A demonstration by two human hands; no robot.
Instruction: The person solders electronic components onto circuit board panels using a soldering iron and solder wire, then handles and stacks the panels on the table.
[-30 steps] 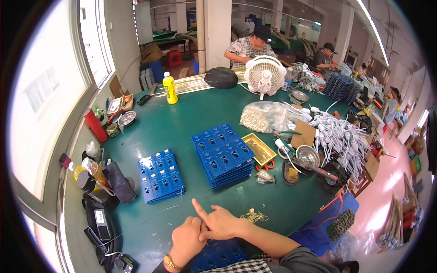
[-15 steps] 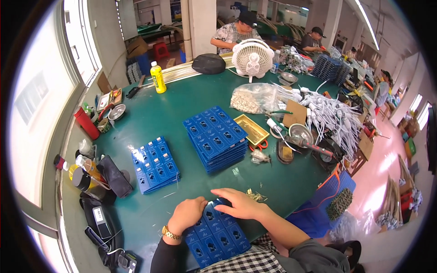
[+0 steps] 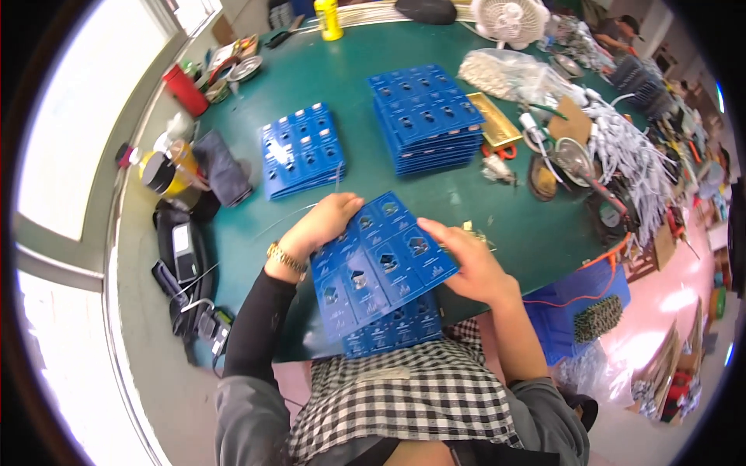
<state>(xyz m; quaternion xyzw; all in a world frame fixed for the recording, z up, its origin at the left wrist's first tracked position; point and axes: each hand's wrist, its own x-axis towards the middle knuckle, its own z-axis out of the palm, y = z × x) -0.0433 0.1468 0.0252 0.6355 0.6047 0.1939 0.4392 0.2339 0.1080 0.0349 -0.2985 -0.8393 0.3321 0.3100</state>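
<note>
Between both hands is a blue printed sheet with rows of dark cut-outs, tilted and raised off another blue sheet at the table's near edge. My left hand, a gold watch on its wrist, grips the upper left edge with curled fingers. At the right edge, my right hand holds the same sheet, thumb on top and fingers partly hidden. Beyond them stand a low stack of similar sheets and, to its right, a taller stack.
Small brass-coloured pins lie beside my right hand. A gold tray, a bag of white pieces and a heap of white cables fill the right side. Bottles and a black pouch line the left. A fan stands behind.
The head view has tilted down. A blue sheet that lay under my hands is now lifted and turned, showing another sheet beneath. My right hand has moved from the top to the right edge.
</note>
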